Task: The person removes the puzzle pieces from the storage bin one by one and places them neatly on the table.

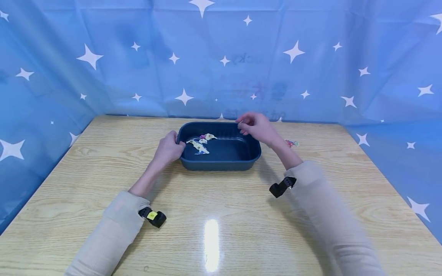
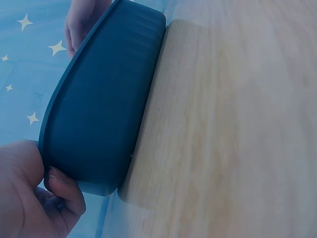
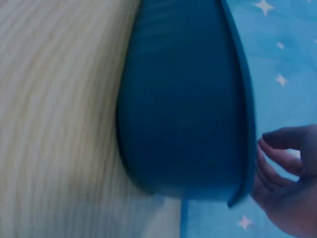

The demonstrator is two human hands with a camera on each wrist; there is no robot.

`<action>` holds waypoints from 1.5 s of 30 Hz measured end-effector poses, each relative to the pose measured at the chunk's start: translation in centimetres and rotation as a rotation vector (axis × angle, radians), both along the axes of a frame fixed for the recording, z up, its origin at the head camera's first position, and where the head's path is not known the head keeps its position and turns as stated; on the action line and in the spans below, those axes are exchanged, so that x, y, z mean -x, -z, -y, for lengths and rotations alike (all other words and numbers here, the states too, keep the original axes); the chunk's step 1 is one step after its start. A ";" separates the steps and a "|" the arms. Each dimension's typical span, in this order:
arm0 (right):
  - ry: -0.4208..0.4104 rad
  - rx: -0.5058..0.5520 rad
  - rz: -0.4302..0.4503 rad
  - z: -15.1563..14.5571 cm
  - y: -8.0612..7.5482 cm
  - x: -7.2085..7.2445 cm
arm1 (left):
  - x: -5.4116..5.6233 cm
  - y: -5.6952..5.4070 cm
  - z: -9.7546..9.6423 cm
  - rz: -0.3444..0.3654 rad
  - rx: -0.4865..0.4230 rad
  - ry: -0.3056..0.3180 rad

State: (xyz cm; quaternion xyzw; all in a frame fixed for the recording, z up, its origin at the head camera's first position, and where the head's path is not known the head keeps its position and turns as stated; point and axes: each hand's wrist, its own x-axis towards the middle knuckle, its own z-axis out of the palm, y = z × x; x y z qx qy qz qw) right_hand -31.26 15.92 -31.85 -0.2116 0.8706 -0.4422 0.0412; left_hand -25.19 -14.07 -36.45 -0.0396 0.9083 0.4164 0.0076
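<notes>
A dark blue rectangular basin (image 1: pixel 221 165) stands on the table. My left hand (image 1: pixel 169 147) grips its left end, and the left wrist view shows fingers bent against the outer wall below the rim. Inside the basin, toward the left, lie several crumpled pieces of colourful wrapper (image 1: pixel 199 145), white with blue, yellow and pink. My right hand (image 1: pixel 257 126) is over the back right corner of the basin. Its fingers are loosely bent, thumb near the index finger, with nothing visible between them. In the right wrist view this hand (image 3: pixel 292 178) appears beside the rim.
Another small colourful wrapped piece (image 1: pixel 292 143) lies on the wooden table (image 1: pixel 255 214), right of the basin and partly behind my right forearm. A blue curtain (image 1: pixel 207 61) with white stars hangs along the table's back and sides. Both wrists carry black camera mounts (image 1: pixel 283 186).
</notes>
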 end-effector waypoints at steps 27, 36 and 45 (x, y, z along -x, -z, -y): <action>-0.144 -0.248 0.086 10.7 3.6 -0.3 | 0.0 0.2 0.1 -0.001 0.005 0.003; -0.111 -0.420 0.061 11.9 4.2 -0.4 | 0.1 0.2 0.1 -0.019 0.007 0.013; -0.138 -0.462 0.075 12.2 4.3 0.0 | 0.1 0.2 0.1 -0.020 0.012 0.010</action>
